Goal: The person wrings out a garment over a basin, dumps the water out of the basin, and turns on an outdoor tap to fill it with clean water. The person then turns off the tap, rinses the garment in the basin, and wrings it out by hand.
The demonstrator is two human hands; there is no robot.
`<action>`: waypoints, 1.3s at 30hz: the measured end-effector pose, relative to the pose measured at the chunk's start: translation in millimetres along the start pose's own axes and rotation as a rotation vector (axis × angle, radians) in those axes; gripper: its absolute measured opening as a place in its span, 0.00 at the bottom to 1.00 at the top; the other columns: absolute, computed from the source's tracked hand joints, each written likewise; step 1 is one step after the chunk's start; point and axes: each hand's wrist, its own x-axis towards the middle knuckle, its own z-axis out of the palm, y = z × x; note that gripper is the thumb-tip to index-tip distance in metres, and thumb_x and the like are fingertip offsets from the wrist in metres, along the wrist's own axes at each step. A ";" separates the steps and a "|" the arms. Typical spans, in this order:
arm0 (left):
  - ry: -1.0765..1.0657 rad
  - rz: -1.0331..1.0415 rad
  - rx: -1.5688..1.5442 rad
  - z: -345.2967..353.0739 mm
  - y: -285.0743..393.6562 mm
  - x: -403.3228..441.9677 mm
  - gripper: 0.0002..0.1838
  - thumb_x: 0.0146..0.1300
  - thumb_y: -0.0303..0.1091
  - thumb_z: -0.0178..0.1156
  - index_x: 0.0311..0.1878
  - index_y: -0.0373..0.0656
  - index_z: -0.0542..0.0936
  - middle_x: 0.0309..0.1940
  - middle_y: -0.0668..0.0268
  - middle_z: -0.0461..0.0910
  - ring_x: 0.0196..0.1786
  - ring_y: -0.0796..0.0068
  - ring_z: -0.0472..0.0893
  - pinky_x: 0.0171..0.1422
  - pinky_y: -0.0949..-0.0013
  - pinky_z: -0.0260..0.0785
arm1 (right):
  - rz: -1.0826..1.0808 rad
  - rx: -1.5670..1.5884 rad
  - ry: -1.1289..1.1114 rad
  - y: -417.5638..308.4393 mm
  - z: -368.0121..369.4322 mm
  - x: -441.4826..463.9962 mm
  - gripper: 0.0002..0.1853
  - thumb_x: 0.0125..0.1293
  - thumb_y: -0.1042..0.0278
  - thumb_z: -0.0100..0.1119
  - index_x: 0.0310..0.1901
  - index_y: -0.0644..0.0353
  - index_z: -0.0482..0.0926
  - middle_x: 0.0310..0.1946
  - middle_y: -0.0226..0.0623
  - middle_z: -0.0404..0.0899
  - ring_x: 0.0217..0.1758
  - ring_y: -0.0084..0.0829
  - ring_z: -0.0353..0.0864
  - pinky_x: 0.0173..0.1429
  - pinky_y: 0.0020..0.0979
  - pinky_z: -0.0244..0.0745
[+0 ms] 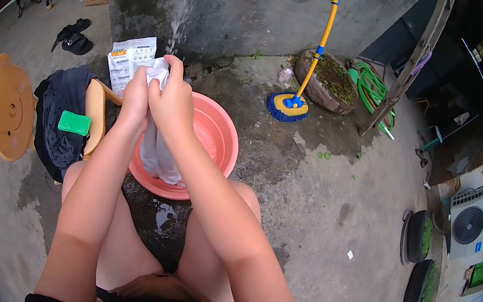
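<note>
A white wet-looking cloth (157, 156) is bunched between my two hands, and its lower part hangs down into the pink basin (227, 143). My left hand (136, 98) is closed around the cloth's upper end. Close against it, my right hand (171, 96) grips the same bunched part, with its thumb and fingers wrapped over the fabric. The cloth's exact kind cannot be made out. Just behind my hands stands a white printed packet (122, 66). To the left, a green bar of soap (74, 123) lies on dark clothing (64, 95) draped over a small wooden bear-faced chair (10, 108).
A yellow-handled mop (290, 105) leans ahead at the right, by a stone planter (328, 80) and a green hose (373, 89). Black sandals (74, 38) lie on the concrete at the left. A grey wall (242, 15) rises in front.
</note>
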 end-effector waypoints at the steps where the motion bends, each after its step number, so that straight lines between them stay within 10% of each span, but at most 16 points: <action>1: 0.000 0.003 0.032 0.9 -0.3 -0.7 0.20 0.68 0.44 0.40 0.49 0.41 0.76 0.42 0.65 0.79 0.43 0.74 0.78 0.49 0.69 0.67 | 0.010 -0.004 0.006 0.4 -1.0 1.6 0.25 0.57 0.67 0.52 0.58 0.59 0.63 0.31 0.58 0.79 0.35 0.56 0.79 0.38 0.51 0.72; 39: -0.028 -0.060 0.126 8.7 6.6 -13.4 0.20 0.66 0.43 0.41 0.49 0.40 0.76 0.41 0.66 0.79 0.45 0.76 0.78 0.49 0.70 0.67 | 0.080 0.026 0.037 5.2 -12.4 9.7 0.25 0.58 0.67 0.51 0.58 0.58 0.63 0.29 0.57 0.79 0.33 0.56 0.79 0.37 0.50 0.72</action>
